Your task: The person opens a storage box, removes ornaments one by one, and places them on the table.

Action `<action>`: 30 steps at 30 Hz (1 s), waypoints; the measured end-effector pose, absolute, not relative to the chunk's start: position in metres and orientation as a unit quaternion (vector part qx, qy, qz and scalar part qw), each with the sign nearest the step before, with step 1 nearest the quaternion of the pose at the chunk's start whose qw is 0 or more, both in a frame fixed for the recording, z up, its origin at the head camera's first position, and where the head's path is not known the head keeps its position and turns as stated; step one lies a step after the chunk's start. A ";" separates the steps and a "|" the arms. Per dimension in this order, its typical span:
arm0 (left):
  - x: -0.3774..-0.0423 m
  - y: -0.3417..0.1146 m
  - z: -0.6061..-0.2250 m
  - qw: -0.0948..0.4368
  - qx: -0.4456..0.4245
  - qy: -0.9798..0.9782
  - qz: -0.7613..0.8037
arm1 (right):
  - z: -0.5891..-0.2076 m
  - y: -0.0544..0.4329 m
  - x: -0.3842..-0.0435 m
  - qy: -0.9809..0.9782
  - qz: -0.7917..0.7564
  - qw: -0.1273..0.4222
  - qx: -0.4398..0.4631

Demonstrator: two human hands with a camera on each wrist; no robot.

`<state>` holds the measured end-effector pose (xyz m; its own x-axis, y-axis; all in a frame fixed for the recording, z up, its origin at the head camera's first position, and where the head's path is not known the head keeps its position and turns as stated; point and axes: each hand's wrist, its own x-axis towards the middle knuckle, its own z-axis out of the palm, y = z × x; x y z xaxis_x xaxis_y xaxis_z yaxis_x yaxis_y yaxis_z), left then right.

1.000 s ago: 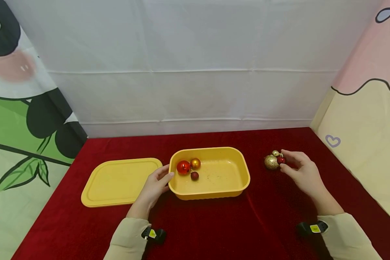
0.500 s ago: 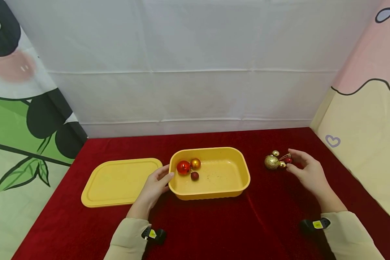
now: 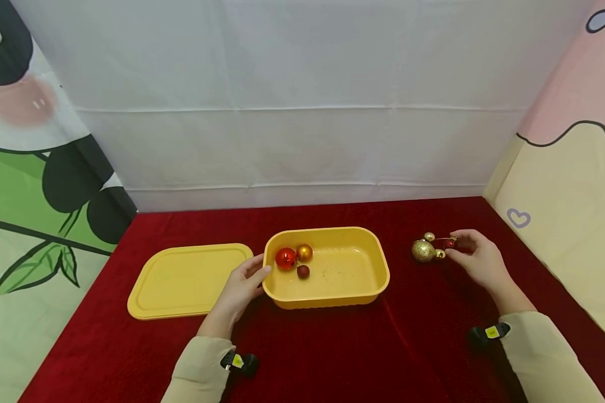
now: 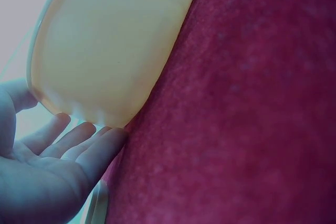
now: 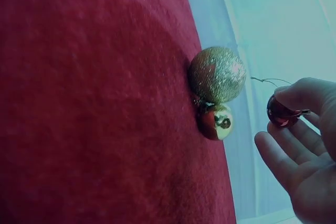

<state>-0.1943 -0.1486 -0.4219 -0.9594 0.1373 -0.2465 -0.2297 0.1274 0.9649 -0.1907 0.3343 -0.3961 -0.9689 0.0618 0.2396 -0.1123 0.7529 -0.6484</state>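
Observation:
My left hand (image 3: 239, 285) holds the left end of a yellow plastic box (image 3: 350, 271), thumb at the rim and fingers against the outer wall (image 4: 105, 77). Inside lie a shiny red bauble (image 3: 285, 258), an orange-gold bauble (image 3: 305, 252) and a small dark red bauble (image 3: 303, 272). To the right of the box, my right hand (image 3: 479, 266) pinches a small red Christmas bauble (image 5: 278, 111) between thumb and fingers, its thin cord loop sticking out. Just left of those fingertips sit a large glittery gold bauble (image 3: 423, 251) and two small gold baubles (image 3: 429, 237).
A flat yellow lid (image 3: 191, 280) lies on the table left of the box, partly behind my left hand. Dark red velvety cloth (image 3: 333, 352) covers the table. A white curtain (image 3: 302, 140) stands along the back, with printed cloths at both sides.
My right hand has drawn the small red bauble a little to the right, away from the gold ones, and its cord now shows. The left hand and box stay put.

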 end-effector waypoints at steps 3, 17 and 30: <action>-0.194 -0.148 -0.421 0.140 -0.031 0.738 0.660 | -0.396 0.337 -0.197 -0.933 0.343 0.109 0.010; -0.196 -0.147 -0.421 0.143 -0.031 0.733 0.664 | -0.402 0.343 -0.213 -0.939 0.334 0.080 -0.007; -0.195 -0.148 -0.422 0.141 -0.034 0.735 0.662 | -0.410 0.340 -0.220 -0.945 0.318 0.073 -0.017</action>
